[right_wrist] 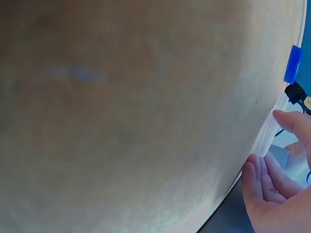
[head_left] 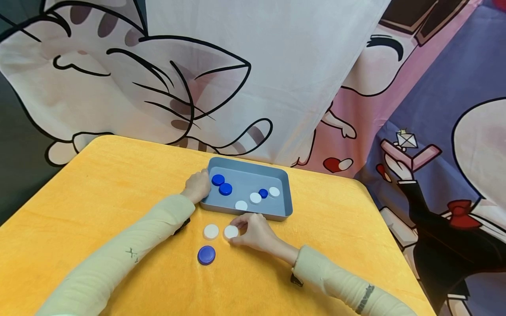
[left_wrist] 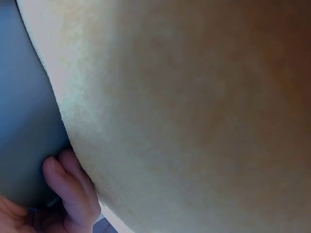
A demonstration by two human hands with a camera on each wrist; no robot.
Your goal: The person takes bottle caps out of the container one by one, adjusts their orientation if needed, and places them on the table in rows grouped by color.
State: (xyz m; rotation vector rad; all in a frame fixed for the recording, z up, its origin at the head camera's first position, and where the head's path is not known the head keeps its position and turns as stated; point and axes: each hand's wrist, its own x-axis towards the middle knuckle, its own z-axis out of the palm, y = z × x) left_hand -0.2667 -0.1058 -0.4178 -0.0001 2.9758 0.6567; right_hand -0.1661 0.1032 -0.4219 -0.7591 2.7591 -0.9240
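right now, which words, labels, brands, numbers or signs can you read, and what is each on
"X", perhaps, on the left sleeve; rest of that handwritten mark too small.
Dark mark on the right sleeve: too blurred.
Pale label, right wrist view: too small.
Discs and tray: none readable.

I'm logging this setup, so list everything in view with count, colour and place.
Tabletop: one, yellow, foreground
Tray: one, grey-blue, on the tabletop
Blue discs: three, blue, inside the tray
White discs: three, white, inside the tray
Loose blue disc: one, blue, on the tabletop
Loose white disc: one, white, between loose blue disc and tray
Held white disc: one, white, beside the loose one
Cartoon backdrop: one, multicoloured, behind the tabletop
Wrist devices: two, black, under the wrists
Sleeves: two, cream, on both forearms
Left grip: one, bare, at the tray's left wall
Right grip: one, bare, pinching the held white disc
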